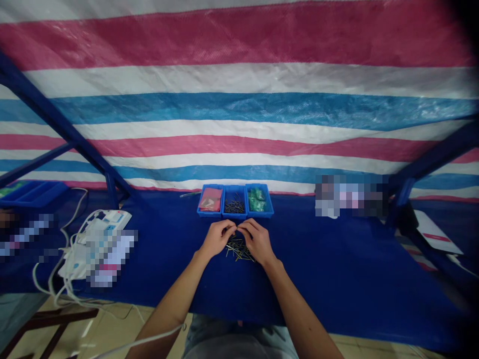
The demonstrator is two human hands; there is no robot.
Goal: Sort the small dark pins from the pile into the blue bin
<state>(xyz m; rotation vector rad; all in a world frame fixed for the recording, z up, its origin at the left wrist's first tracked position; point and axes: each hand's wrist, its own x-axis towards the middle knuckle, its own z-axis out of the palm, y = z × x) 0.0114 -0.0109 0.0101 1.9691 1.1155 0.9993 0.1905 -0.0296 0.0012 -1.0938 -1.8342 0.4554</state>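
Thin metal pins (239,252) lie loose on the blue table (318,269), with more in the middle bin (234,216); work seems part-done. Left hand (217,238) and right hand (259,241) pinch narrowly; I cannot tell on what.

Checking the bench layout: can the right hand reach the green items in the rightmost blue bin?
Probably yes: the right hand sits just in front of the rightmost blue bin, whose open top leaves the green items uncovered.
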